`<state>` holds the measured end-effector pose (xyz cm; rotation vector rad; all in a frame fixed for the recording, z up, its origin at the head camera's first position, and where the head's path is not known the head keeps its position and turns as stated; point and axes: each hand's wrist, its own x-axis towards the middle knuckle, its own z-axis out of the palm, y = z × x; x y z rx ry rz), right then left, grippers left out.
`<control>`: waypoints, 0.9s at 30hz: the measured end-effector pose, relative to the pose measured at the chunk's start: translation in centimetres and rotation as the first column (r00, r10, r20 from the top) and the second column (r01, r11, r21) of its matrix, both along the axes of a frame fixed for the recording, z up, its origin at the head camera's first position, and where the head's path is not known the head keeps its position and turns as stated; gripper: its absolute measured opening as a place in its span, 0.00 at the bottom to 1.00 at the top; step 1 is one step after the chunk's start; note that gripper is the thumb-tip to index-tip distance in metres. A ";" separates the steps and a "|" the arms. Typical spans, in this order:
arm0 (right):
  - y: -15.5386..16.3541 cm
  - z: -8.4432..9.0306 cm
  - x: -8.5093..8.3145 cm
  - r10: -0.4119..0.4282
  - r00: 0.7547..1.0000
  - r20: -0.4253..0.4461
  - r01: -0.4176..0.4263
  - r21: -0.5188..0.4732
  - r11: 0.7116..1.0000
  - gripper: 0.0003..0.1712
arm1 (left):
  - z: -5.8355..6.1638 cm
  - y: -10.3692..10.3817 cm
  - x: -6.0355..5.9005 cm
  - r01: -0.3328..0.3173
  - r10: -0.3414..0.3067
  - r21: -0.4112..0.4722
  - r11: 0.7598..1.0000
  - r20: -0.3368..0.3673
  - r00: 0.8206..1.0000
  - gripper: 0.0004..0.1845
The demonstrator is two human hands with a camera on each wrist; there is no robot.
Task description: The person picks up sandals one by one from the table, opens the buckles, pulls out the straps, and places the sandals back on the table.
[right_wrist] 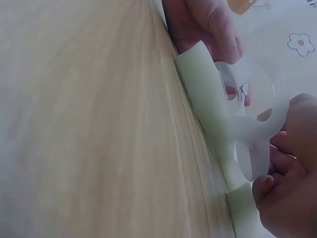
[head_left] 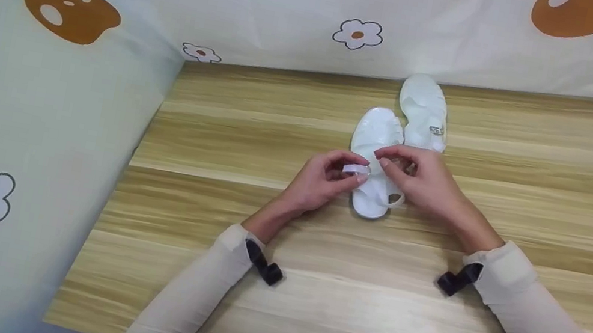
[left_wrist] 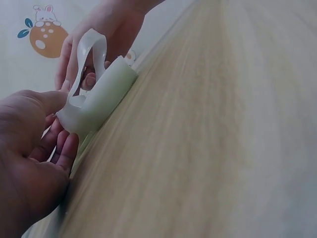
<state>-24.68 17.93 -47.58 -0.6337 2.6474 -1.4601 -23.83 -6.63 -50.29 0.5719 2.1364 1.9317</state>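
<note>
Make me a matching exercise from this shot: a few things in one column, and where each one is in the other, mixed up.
Things:
1. near sandal
2. far sandal
3. left hand
4. flowered cloth

Places:
A. pinching the near sandal's strap
B. hanging behind the table
C. under both hands
D. by the back edge, untouched

Pairs: 1-C, 2-D, 3-A, 4-B
</note>
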 end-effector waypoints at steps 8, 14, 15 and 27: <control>0.0 0.0 0.0 0.085 0.995 -0.057 -0.082 0.052 0.995 0.11 | -0.1 0.0 0.0 0.015 -0.015 0.066 0.998 0.000 1.000 0.20; 0.0 0.0 0.3 0.103 0.995 -0.004 -0.103 0.070 0.992 0.10 | -0.2 0.0 0.0 0.029 -0.027 0.069 0.997 -0.016 0.999 0.20; 0.0 0.0 0.2 0.113 0.994 -0.008 -0.113 0.068 0.991 0.10 | -0.2 -0.1 0.0 0.034 -0.032 0.070 0.997 -0.023 0.999 0.20; -0.5 -0.4 0.6 0.088 0.996 -0.022 -0.088 -0.001 0.996 0.06 | -0.3 0.0 0.0 0.025 -0.023 0.077 0.997 -0.025 0.999 0.18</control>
